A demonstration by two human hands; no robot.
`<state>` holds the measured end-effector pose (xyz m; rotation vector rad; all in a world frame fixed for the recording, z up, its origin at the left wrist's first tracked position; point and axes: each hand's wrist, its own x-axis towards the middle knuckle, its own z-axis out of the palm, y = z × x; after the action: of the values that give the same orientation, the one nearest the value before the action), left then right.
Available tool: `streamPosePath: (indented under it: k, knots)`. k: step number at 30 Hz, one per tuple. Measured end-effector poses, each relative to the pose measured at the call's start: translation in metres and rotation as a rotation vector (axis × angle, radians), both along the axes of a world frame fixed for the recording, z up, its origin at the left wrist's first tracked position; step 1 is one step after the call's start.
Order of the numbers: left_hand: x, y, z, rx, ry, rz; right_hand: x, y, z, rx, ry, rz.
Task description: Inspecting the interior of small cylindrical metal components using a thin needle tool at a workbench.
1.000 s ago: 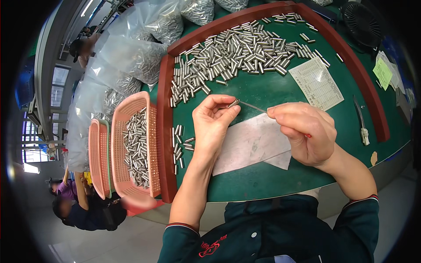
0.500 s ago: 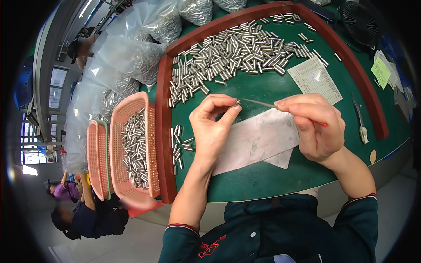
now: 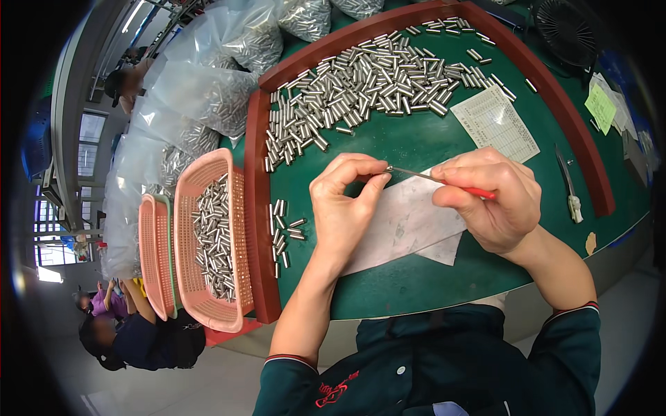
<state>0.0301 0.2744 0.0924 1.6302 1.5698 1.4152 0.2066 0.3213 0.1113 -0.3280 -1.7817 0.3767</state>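
left hand (image 3: pixel 343 208) w/ thumb + forefinger pinched shut on tiny metal tube (image 3: pixel 386 170), right hand (image 3: pixel 496 201) fingers clamped on red-handled pick (image 3: pixel 444 182), tip right at tube, both over white paper (image 3: pixel 406 222) on green table (image 3: pixel 416 291), pile of metal tubes (image 3: pixel 361 83) further back

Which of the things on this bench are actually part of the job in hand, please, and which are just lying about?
In use: left hand pinching a small metal piece; right hand holding red-handled pick; white sheet; metal tubes; pink basket.

Lying about: printed form, fan, green note.
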Motion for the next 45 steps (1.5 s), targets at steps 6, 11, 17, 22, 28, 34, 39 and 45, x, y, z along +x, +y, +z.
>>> streamPosePath:
  k: [6, 11, 17, 22, 28, 34, 39, 45]
  knots:
    - [-0.002, 0.000, 0.001, 0.070, 0.201, 0.098, -0.002, -0.003, -0.005, 0.104, -0.127, 0.068]
    - [-0.006, 0.002, -0.001, 0.048, 0.226, 0.167, -0.005, -0.002, -0.009, 0.156, -0.139, 0.100]
    - [-0.006, 0.001, -0.003, -0.037, 0.162, 0.169, 0.007, -0.011, 0.007, 0.072, -0.211, 0.178]
    - [-0.008, 0.001, 0.000, -0.177, -0.199, 0.118, 0.000, -0.002, 0.000, -0.129, 0.093, 0.014]
    - [-0.006, 0.001, 0.000, -0.235, -0.271, 0.081, -0.004, -0.001, -0.003, -0.197, 0.191, 0.023]
    - [-0.005, 0.001, 0.002, -0.243, -0.268, 0.076, -0.005, 0.001, -0.004, -0.276, 0.218, 0.029]
    - [-0.004, 0.001, 0.001, -0.241, -0.280, 0.068, -0.004, 0.002, -0.002, -0.598, 0.313, 0.081]
    - [-0.009, 0.000, -0.001, -0.368, -0.401, 0.038, 0.002, 0.024, -0.002, -0.697, 0.445, 0.022]
